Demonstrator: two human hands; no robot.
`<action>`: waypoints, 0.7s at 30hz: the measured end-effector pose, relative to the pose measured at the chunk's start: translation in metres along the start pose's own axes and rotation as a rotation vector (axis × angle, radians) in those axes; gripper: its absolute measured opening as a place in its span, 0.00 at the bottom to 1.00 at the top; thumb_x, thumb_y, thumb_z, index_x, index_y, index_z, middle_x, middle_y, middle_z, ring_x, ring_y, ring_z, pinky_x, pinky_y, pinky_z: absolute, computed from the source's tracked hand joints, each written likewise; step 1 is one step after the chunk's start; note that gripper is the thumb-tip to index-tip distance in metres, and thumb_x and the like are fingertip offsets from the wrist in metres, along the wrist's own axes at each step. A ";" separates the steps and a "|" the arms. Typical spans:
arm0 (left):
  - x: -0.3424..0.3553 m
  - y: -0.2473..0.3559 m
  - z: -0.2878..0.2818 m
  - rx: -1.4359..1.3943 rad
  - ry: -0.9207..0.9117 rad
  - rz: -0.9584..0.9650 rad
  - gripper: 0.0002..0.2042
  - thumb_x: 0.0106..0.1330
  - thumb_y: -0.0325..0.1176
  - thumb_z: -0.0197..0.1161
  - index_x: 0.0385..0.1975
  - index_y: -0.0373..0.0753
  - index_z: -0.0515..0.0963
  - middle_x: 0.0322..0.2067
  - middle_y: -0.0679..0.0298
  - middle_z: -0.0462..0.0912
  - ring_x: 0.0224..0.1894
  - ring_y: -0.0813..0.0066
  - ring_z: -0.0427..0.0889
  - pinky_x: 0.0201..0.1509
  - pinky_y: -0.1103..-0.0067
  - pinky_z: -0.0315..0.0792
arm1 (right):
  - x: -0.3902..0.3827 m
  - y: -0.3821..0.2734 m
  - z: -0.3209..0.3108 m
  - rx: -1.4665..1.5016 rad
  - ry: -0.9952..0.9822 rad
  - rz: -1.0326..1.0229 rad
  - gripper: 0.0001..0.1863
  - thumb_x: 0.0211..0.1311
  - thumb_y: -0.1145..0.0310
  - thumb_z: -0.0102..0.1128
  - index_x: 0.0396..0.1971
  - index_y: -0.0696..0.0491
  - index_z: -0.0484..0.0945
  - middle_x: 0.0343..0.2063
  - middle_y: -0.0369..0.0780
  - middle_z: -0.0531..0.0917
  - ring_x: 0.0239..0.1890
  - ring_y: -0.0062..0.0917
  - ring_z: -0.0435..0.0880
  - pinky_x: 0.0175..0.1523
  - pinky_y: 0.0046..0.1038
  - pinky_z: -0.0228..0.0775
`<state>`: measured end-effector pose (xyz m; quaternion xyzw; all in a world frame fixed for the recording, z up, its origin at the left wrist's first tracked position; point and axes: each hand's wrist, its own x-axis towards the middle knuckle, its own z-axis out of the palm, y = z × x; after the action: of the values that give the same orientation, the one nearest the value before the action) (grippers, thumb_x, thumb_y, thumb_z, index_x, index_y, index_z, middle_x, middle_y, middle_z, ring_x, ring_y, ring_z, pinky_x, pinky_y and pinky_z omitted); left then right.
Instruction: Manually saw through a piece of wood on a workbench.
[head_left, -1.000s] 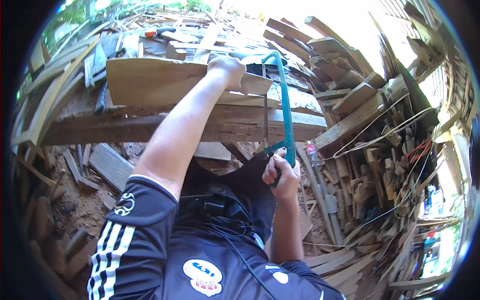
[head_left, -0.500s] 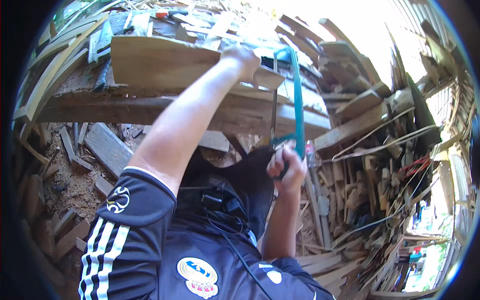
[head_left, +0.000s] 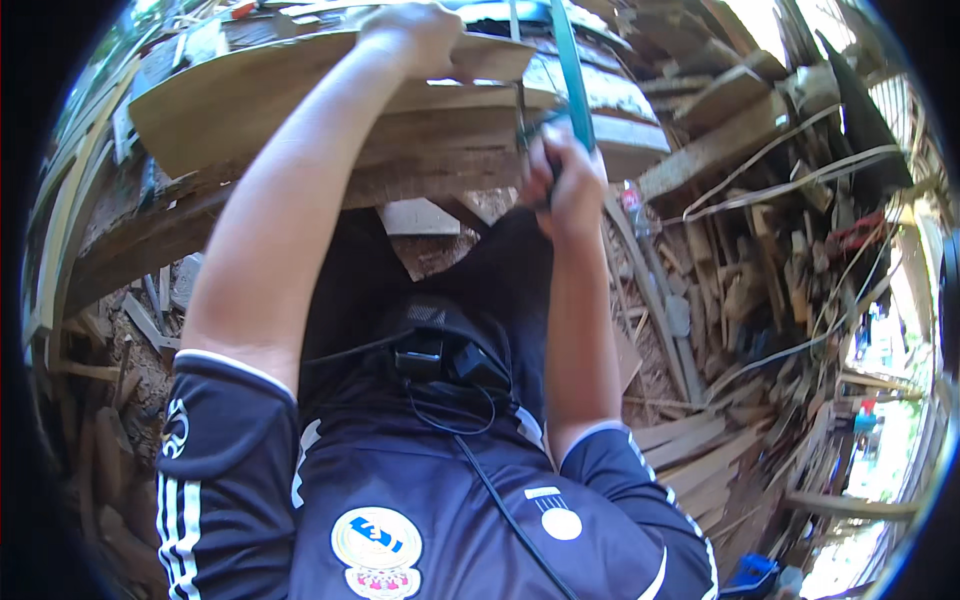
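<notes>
Your left arm is stretched almost straight out and up, and your left hand (head_left: 425, 35) sits palm down on the top plank (head_left: 300, 95), fingers curled over its far edge and pinning it in place. So that hand is wrapped on the wood, not spread flat. Your right arm is bent at the elbow and comes up closer to your body, and your right hand (head_left: 565, 180) is a tight fist round the handle of the saw (head_left: 568, 70), just in front of the near edge of the stacked wood.

There's one saw, with a teal frame running up and away from your fist toward the top of the view. The thin blade (head_left: 522, 110) drops down just left of the frame and meets the plank near its right end, between your two hands. I can't tell how deep it sits in the wood.

The plank lies on top of the stack, with two more thick boards (head_left: 420, 150) under it as far as I can count, all resting on a rough wooden beam (head_left: 150, 240) that slants down to your left.

Off to your right there's a big heap of scrap wood (head_left: 760, 260), too jumbled to count. A black cable (head_left: 500, 500) runs down your dark shirt.
</notes>
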<state>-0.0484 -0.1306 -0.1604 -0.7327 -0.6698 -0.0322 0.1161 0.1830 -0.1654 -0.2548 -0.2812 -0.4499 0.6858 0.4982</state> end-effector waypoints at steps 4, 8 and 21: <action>-0.026 -0.038 0.022 -0.213 0.421 0.340 0.29 0.55 0.63 0.69 0.47 0.47 0.86 0.48 0.63 0.88 0.51 0.63 0.86 0.49 0.60 0.80 | -0.006 -0.014 0.025 -0.007 -0.027 0.017 0.14 0.71 0.64 0.46 0.23 0.47 0.60 0.14 0.32 0.61 0.13 0.19 0.60 0.20 0.24 0.53; -0.015 -0.022 0.012 -0.149 0.384 0.206 0.30 0.55 0.64 0.69 0.45 0.44 0.86 0.47 0.60 0.88 0.50 0.61 0.87 0.46 0.57 0.81 | -0.047 -0.008 0.023 0.007 -0.003 0.029 0.12 0.70 0.66 0.43 0.24 0.47 0.60 0.13 0.32 0.61 0.12 0.20 0.61 0.16 0.25 0.52; -0.025 -0.052 0.001 -0.474 0.132 0.442 0.27 0.59 0.54 0.71 0.51 0.40 0.83 0.49 0.58 0.86 0.53 0.63 0.85 0.54 0.67 0.79 | -0.030 -0.007 0.025 -0.105 0.058 -0.011 0.14 0.69 0.67 0.46 0.22 0.48 0.61 0.12 0.32 0.60 0.12 0.20 0.60 0.20 0.26 0.53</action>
<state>-0.1023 -0.1510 -0.1595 -0.8633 -0.4594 -0.2088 -0.0102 0.1755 -0.2014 -0.2400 -0.3244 -0.4721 0.6502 0.4992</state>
